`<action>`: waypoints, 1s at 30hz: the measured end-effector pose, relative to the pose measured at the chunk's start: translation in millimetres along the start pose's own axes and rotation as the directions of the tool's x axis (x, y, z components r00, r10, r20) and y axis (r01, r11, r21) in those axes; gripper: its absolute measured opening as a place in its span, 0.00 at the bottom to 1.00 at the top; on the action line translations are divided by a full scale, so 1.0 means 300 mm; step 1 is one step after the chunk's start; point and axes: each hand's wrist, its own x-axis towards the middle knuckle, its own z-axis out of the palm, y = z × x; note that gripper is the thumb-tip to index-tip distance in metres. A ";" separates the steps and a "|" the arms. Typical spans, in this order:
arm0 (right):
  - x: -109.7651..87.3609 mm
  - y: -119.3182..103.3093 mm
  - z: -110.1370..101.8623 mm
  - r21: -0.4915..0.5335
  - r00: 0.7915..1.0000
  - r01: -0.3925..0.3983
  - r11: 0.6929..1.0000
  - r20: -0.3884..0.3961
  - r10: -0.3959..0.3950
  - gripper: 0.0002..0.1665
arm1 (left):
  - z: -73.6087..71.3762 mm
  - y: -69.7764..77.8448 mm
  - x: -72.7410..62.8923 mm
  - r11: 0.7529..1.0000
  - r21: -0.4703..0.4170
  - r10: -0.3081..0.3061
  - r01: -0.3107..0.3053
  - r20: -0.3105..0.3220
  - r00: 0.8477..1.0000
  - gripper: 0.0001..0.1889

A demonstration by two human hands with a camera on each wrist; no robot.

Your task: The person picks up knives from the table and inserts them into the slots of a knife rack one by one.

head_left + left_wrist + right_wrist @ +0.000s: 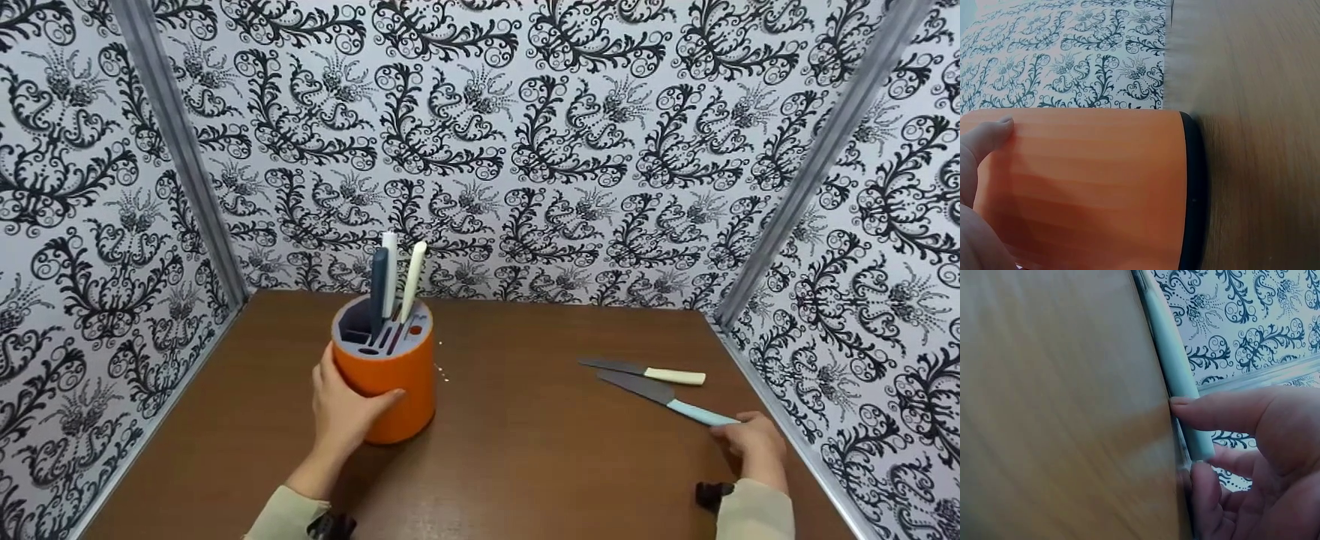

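An orange round knife block (405,390) with a grey slotted top stands upright on the brown table. Three handles rise from it: a dark blue one (379,285), a white one (390,262) and a cream one (413,281). My left hand (346,405) grips the block's near left side, its thumb across the orange wall (1089,180). At the right, my right hand (754,442) pinches the handle end of a light blue knife (701,412) between thumb and fingers. In the right wrist view the light blue handle (1174,354) lies along the table surface.
A cream-handled knife (675,376) with a grey blade lies just beyond the light blue one. A few small pale specks (442,369) show right of the block. Patterned walls (480,150) with grey metal posts (184,142) enclose the table at the back and both sides.
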 end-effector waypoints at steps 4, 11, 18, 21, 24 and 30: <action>0.016 0.026 -0.017 0.038 0.998 0.057 0.998 0.039 -0.058 0.45 | 0.005 0.001 0.000 1.000 0.002 0.000 0.000 0.003 1.000 0.72; 0.034 0.058 -0.012 0.088 0.979 0.190 0.978 0.058 -0.195 0.31 | 0.004 -0.005 0.002 1.000 0.005 -0.001 0.001 -0.001 1.000 0.72; 0.018 0.040 0.025 0.226 0.953 0.263 0.938 0.092 -0.289 0.28 | 0.006 -0.011 0.001 1.000 0.011 0.006 -0.005 -0.012 1.000 0.73; 0.013 0.026 0.038 0.284 0.937 0.271 0.920 0.140 -0.320 0.27 | 0.007 -0.010 -0.002 1.000 0.017 0.004 -0.004 -0.013 1.000 0.73; 0.014 0.019 0.045 0.346 0.915 0.274 0.897 0.191 -0.354 0.25 | 0.007 -0.007 -0.004 1.000 0.015 0.005 -0.005 -0.010 1.000 0.73; 0.017 -0.002 0.039 0.478 0.848 0.303 0.824 0.260 -0.462 0.18 | 0.005 -0.004 -0.002 1.000 0.009 0.000 0.000 -0.001 1.000 0.73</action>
